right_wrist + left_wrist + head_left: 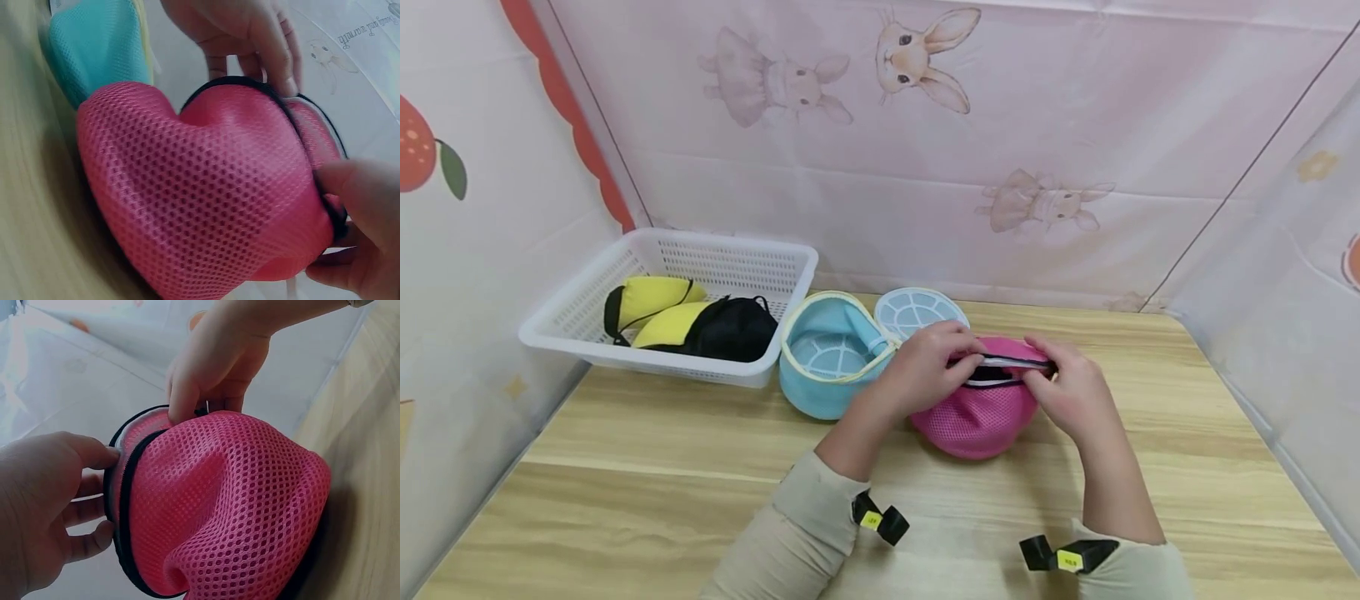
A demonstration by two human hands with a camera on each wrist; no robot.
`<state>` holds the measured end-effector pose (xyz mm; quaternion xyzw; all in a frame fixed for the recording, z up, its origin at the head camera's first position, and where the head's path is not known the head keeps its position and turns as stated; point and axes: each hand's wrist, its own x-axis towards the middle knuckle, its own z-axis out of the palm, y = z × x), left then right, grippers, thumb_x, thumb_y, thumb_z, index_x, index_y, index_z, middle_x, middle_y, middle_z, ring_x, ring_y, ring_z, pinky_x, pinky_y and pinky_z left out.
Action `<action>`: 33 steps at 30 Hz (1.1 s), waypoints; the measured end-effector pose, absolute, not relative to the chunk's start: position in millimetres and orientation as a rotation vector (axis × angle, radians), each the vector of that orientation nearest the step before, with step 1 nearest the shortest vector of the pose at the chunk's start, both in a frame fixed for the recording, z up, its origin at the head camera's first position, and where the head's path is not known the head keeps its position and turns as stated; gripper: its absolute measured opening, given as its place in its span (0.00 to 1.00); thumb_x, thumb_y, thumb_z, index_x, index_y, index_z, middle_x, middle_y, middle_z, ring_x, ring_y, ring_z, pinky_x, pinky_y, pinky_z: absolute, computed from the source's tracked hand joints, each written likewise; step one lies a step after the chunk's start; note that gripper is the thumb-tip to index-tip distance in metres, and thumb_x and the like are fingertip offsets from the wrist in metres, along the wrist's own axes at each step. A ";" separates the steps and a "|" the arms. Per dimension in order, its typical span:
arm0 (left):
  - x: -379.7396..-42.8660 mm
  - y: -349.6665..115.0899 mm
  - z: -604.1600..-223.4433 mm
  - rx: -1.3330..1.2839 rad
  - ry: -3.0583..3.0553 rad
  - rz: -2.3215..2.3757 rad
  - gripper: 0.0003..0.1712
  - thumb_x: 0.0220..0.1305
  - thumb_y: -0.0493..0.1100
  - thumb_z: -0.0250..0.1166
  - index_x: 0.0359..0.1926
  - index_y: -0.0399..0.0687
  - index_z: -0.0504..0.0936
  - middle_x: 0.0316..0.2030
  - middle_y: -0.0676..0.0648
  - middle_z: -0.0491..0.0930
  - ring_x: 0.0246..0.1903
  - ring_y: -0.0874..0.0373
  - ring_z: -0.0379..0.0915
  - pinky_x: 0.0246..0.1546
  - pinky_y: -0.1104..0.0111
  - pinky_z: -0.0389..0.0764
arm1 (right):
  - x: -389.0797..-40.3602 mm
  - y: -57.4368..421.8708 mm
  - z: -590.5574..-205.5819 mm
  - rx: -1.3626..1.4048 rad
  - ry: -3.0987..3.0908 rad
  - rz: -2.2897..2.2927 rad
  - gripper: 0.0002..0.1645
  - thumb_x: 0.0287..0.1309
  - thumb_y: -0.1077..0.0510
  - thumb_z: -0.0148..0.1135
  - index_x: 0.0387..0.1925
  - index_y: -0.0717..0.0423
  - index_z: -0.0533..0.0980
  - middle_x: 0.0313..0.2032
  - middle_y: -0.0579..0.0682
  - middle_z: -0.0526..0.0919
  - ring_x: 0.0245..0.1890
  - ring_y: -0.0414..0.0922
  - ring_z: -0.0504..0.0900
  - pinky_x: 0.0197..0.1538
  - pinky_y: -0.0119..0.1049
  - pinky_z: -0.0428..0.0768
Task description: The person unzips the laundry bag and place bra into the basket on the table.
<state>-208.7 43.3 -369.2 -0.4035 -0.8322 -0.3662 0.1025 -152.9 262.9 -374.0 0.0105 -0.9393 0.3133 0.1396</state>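
A pink mesh laundry bag [970,425] with a black-edged zip opening rests on the wooden table in front of me. My left hand [928,371] pinches the left side of its rim between thumb and fingers. On the right side of the opening, my right hand [1072,390] grips the zip edge. Between the hands the opening gapes, with a dark inside that I cannot make out. The left wrist view shows the bag's side [250,506] dented inward. Close to my left forearm stands a light-blue mesh bag [820,398], unzipped, with its round ribbed lid [917,307] folded back.
At the back left is a white plastic basket [752,371] holding yellow and black cupped garments [737,329] that look like bras. Its right end adjoins the blue bag. A printed rabbit cloth [880,200] hangs along the table's [1210,467] back edge.
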 end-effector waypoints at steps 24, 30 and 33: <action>-211.8 44.7 -371.6 -1.264 -2.605 -1.006 0.08 0.67 0.45 0.63 0.42 0.51 0.87 0.40 0.55 0.85 0.44 0.62 0.79 0.49 0.71 0.77 | -173.1 250.9 -395.0 -0.577 -1.325 2.051 0.15 0.66 0.51 0.61 0.42 0.59 0.82 0.37 0.44 0.87 0.42 0.38 0.82 0.49 0.27 0.79; -212.2 45.3 -374.1 -1.339 -2.808 -0.835 0.11 0.69 0.46 0.61 0.47 0.51 0.87 0.42 0.57 0.85 0.43 0.65 0.77 0.49 0.72 0.76 | -174.4 256.5 -395.7 -0.640 -1.004 2.431 0.23 0.68 0.46 0.58 0.56 0.55 0.75 0.47 0.47 0.84 0.52 0.40 0.80 0.57 0.29 0.75; -211.8 44.9 -373.6 -1.363 -2.843 -0.802 0.11 0.68 0.45 0.62 0.47 0.50 0.87 0.41 0.57 0.85 0.43 0.64 0.77 0.49 0.71 0.76 | -175.2 258.2 -399.8 -0.637 -0.950 2.568 0.18 0.68 0.46 0.58 0.50 0.52 0.77 0.36 0.46 0.86 0.40 0.41 0.81 0.50 0.31 0.77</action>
